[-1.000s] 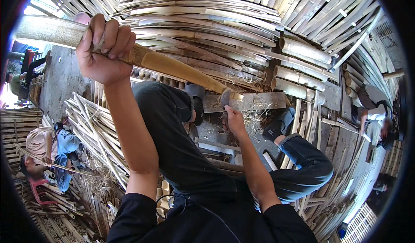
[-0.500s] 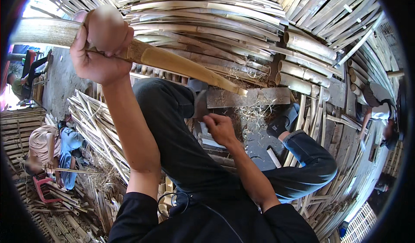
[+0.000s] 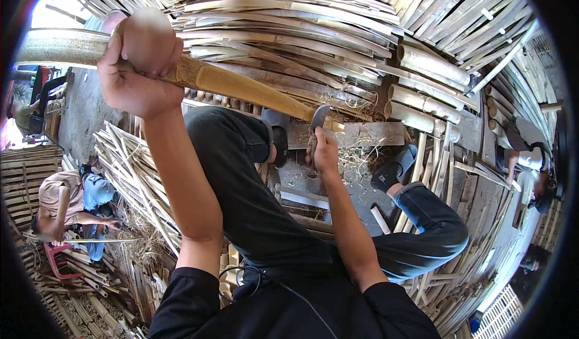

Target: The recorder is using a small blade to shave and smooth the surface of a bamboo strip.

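My left hand (image 3: pixel 142 68) is wrapped round a thick bamboo pole (image 3: pixel 247 90), which slants from the upper left down toward the middle. Its right part is yellowish and tapers to a cut end. Lower and to the right, my right hand (image 3: pixel 323 150) grips a knife (image 3: pixel 320 116) by the handle, the curved blade pointing up. The blade overlaps the pole close to that tapered end; whether it touches cannot be told. Below the tip, a wooden board (image 3: pixel 374 134) lies across the floor between my feet, with pale shavings (image 3: pixel 359 154) scattered about it.
Long split bamboo strips (image 3: pixel 283 22) are stacked ahead, with thick bamboo tubes (image 3: pixel 431 65) at their right. More thin strips (image 3: pixel 136 176) lie to my left. One person (image 3: pixel 63 200) sits at the left by a red stool (image 3: pixel 57 260); another person (image 3: pixel 528 158) is at the far right.
My right hand has risen from near my knee, bringing the knife up to the pole's tapered end. My left hand and the pole have stayed nearly still. The person at left has shifted their arms.
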### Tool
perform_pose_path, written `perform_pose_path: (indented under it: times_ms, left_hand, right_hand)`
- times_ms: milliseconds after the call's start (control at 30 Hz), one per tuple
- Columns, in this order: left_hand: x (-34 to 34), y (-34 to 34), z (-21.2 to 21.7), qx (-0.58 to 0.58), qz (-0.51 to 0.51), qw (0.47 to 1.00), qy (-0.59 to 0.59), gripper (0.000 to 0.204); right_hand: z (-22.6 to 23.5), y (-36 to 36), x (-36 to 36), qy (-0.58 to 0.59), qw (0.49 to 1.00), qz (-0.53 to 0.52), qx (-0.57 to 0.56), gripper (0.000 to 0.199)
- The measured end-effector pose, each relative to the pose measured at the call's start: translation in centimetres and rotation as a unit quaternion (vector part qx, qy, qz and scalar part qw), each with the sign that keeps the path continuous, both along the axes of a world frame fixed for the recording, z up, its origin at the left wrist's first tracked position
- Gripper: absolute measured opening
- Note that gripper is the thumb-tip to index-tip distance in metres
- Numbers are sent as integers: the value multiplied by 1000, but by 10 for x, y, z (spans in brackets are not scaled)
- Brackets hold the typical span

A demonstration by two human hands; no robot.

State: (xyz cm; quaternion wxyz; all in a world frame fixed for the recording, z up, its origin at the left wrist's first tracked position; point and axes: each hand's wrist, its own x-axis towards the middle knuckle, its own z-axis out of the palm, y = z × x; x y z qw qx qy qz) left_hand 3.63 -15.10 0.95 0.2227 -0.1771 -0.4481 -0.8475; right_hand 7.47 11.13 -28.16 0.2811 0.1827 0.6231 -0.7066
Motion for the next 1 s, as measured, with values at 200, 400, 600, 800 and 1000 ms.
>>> perform_pose_path:
  times_ms: [200,400,600,800,1000]
  left_hand:
    - [0,0,-2,4,60,998,-18,26]
    - [-2,2,-2,8,75,997,-23,25]
    - [-1,13,2,0,156,986,-50,25]
    - [1,16,6,0,225,971,-80,25]
    - [-1,23,4,-9,192,979,-62,25]
  right_hand:
    - [2,-18,-19,17,999,-3,37,51]
    - [13,-21,-15,19,999,11,36,50]
    - [34,-32,-1,65,998,0,-6,51]
    - [52,-36,3,47,999,5,22,51]
    - [25,-11,-7,-11,996,-8,83,48]
